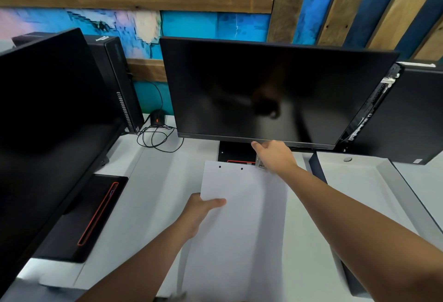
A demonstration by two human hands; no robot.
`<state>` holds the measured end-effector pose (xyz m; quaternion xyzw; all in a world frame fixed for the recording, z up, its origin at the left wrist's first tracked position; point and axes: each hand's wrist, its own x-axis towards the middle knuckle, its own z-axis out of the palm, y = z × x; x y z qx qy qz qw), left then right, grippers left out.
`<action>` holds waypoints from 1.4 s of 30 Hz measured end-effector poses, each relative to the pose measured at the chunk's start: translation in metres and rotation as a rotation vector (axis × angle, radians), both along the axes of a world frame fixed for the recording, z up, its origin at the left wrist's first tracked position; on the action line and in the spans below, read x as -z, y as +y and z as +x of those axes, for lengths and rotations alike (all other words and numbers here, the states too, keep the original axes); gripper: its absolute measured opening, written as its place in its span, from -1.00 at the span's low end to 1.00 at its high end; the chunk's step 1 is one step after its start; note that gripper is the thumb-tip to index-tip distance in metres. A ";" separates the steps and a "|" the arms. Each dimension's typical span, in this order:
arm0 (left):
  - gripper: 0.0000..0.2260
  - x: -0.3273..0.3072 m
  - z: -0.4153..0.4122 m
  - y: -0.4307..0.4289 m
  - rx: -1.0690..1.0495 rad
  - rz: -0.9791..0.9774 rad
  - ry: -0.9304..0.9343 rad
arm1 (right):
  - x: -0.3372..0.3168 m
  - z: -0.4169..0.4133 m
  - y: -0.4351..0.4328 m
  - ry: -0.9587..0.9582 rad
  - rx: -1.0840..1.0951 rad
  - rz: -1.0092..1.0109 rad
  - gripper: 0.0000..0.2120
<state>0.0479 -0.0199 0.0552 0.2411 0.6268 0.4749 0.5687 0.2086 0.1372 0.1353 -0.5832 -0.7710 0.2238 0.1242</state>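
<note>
Here, the left grip (pixel 201 210) is grasping a white sheet of paper (pixel 239 217) by its left edge, thumb lying on top, and is holding it in front of and below the central monitor (pixel 263 90). The sheet's far end, carrying two punched holes, is reaching the monitor's stand base (pixel 236 153), and the sheet is hanging above the white counter (pixel 148 193). The right grip (pixel 275 158) is stretching toward the lower edge of the central monitor, one finger touching or nearly touching that edge. A small clear object (pixel 260 164) is showing just beneath this grip, at the sheet's far right corner. Whether the grip is grasping it cannot be told, since the back of the hand is hiding the fingers. To the left of the central monitor a second monitor (pixel 48 110) is standing, its flat base (pixel 84 217) showing an orange-edged slot. Between the two screens, a black tower computer (pixel 117 81), a mouse (pixel 157 117) and a looped cable (pixel 155 138) are lying near the wall. Another black computer case (pixel 395 114) is leaning just right of the central monitor.
</note>
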 end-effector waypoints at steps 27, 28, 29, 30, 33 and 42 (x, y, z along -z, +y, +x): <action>-0.77 0.002 0.000 0.004 -0.053 -0.021 0.023 | 0.002 0.008 0.010 -0.044 -0.006 -0.155 -0.51; -0.77 0.002 0.001 0.004 -0.057 -0.019 0.021 | 0.003 0.007 0.010 -0.045 0.000 -0.145 -0.49; -0.77 0.002 0.001 0.004 -0.059 -0.016 0.016 | 0.003 0.007 0.010 -0.040 0.009 -0.135 -0.48; -0.77 0.002 0.001 0.004 -0.059 -0.014 0.011 | 0.003 0.007 0.010 -0.034 0.017 -0.123 -0.48; -0.78 0.000 0.003 0.005 -0.060 -0.015 0.001 | 0.005 0.008 0.010 -0.019 0.029 -0.085 -0.49; -0.74 0.004 0.006 0.002 -0.034 -0.016 -0.017 | 0.008 0.012 0.005 -0.030 0.000 -0.017 -0.48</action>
